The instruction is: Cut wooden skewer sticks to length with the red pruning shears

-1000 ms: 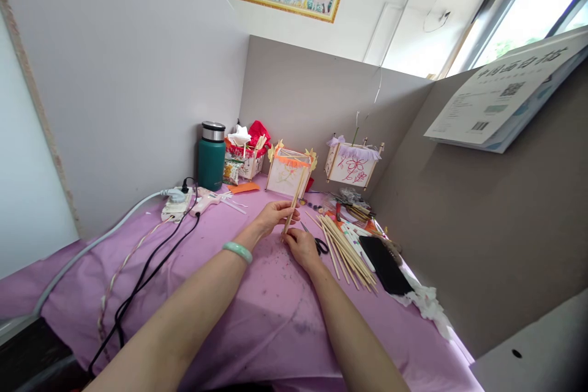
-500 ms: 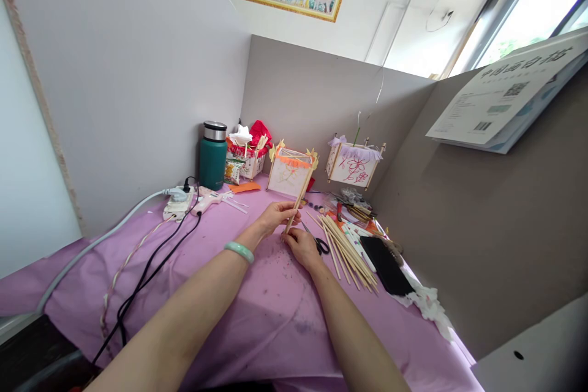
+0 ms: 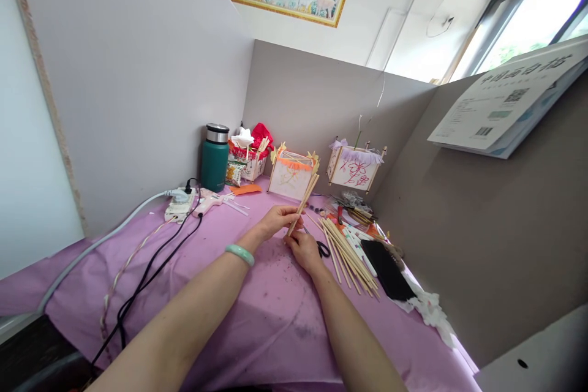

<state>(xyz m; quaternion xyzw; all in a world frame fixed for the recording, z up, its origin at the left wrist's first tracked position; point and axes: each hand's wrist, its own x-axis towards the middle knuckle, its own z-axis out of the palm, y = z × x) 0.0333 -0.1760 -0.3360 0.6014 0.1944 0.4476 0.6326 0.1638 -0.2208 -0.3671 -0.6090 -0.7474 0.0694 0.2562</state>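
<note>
My left hand [image 3: 277, 221], a green bangle [image 3: 239, 253] on its wrist, pinches the middle of a small bundle of wooden sticks [image 3: 306, 196] that slants up and to the right. The lower end of the bundle rests in the closed fingers of my right hand [image 3: 303, 248], just above the purple cloth [image 3: 257, 312]. Black-handled scissors [image 3: 321, 248] lie right beside my right hand. A fan of loose sticks [image 3: 349, 254] is spread on the cloth to the right of them.
At the back stand a green flask [image 3: 214, 159], a red-filled box [image 3: 250, 156] and two paper lanterns [image 3: 291, 174] [image 3: 353, 168]. A glue gun [image 3: 209, 203], a power strip [image 3: 177, 205] and cables lie left. A black phone [image 3: 386, 269] lies right, by grey partition walls.
The bundle's top has tipped a little further to the right. Both hands keep their hold, and the camera has shifted slightly.
</note>
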